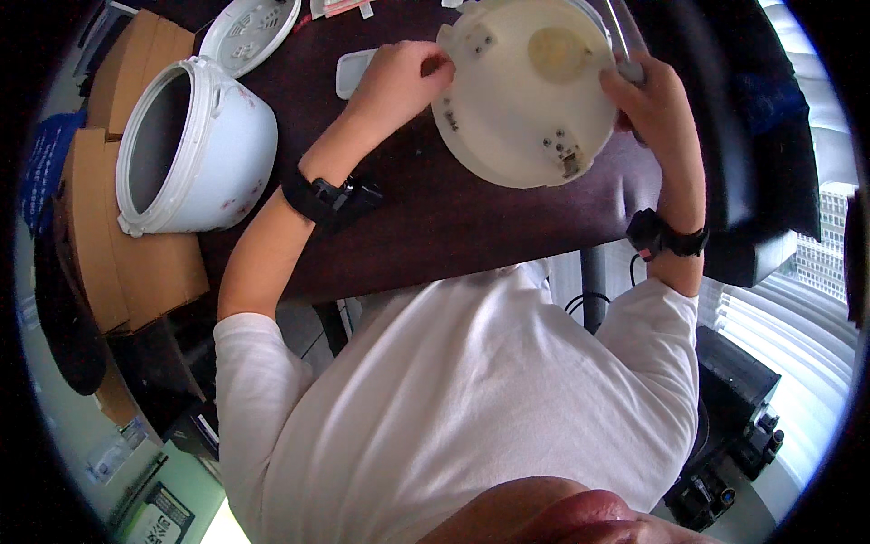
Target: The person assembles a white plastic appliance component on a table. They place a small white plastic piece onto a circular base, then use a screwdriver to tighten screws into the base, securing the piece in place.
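A round cream-coloured plastic shell (507, 100) lies at the far middle of the dark table, its inside up. It looks like a rice cooker lid, with screw holes and a yellowish round stain. At its left edge my left hand (408, 77) is closed, thumb and fingertips together; what they pinch, if anything, is hidden. My right hand (654, 95) is closed round the grey handle of a screwdriver (620, 36), its metal shaft pointing away from me. That hand is at the shell's right rim.
An open white rice cooker body (231, 145) lies tilted on its side at the left, by a cardboard box (136, 263). Behind it is a round white perforated part (249, 36). A small white tray (352, 74) sits by my left hand on the dark table (390, 231).
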